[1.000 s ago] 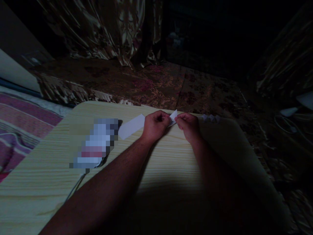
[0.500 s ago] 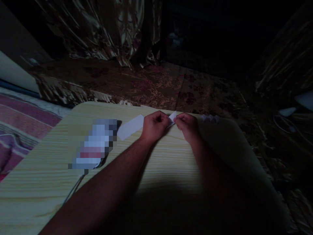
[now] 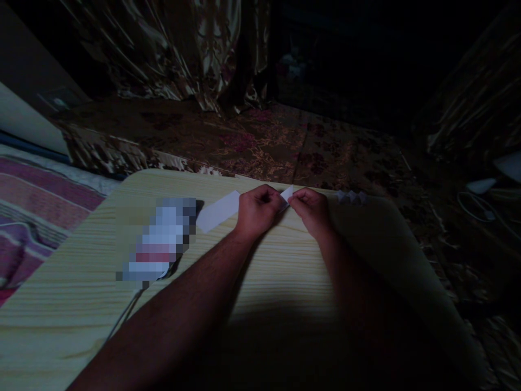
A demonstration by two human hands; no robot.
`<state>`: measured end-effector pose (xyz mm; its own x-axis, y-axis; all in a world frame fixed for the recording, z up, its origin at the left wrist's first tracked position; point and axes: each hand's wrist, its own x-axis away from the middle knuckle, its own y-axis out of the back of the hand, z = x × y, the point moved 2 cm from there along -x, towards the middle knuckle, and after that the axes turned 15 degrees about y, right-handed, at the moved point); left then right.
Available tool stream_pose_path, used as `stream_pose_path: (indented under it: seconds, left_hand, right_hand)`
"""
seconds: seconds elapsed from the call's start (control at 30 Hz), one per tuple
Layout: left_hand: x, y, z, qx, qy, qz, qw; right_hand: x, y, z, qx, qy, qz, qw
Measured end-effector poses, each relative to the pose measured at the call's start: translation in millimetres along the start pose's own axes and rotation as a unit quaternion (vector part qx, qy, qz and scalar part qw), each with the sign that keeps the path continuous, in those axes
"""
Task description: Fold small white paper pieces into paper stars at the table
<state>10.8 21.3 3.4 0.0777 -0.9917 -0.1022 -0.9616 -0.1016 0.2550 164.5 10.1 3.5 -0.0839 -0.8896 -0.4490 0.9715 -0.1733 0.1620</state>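
Observation:
Between my two hands, near the far edge of the wooden table [image 3: 293, 266], is a small folded piece of white paper [image 3: 287, 194]. My left hand [image 3: 260, 209] is closed on its left side, thumb and fingers pinched together. From the right, my right hand [image 3: 311, 209] pinches its other side. Part of the paper is hidden by the fingers. Just left of my left hand lies a flat strip of white paper [image 3: 218, 210]. Several small folded paper pieces [image 3: 350, 197] sit in a row to the right of my right hand.
A blurred-out, pixelated object [image 3: 160, 239] with a cable [image 3: 122, 317] lies on the left of the table. Beyond the far edge is a ledge covered in patterned cloth [image 3: 252, 138], with curtains above. Striped bedding [image 3: 32, 206] is at left; a white lamp-like object [image 3: 480, 185] at right.
The hands and the folded paper stay almost in place, with only a slight shift of the right fingers. The view has moved very slightly.

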Motion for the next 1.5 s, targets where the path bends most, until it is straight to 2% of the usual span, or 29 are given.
stream_pose_path:
  seconds: [0.27, 0.9, 1.5]
  left_hand:
    - [1.1, -0.6, -2.5, -0.017, 0.002, -0.020, 1.000]
    - [-0.8, -3.7, -2.5, 0.097, 0.080, 0.051, 0.991]
    - [-2.8, -2.2, 0.2, 0.115, 0.083, 0.066, 0.988]
  right_hand:
    - [-1.0, -2.1, 3.6, 0.027, 0.032, 0.000, 0.999]
    - [0.0, -5.3, -3.4, 0.007, 0.017, 0.012, 1.000]
    - [0.5, -6.5, -4.0, 0.017, -0.006, 0.031, 0.999]
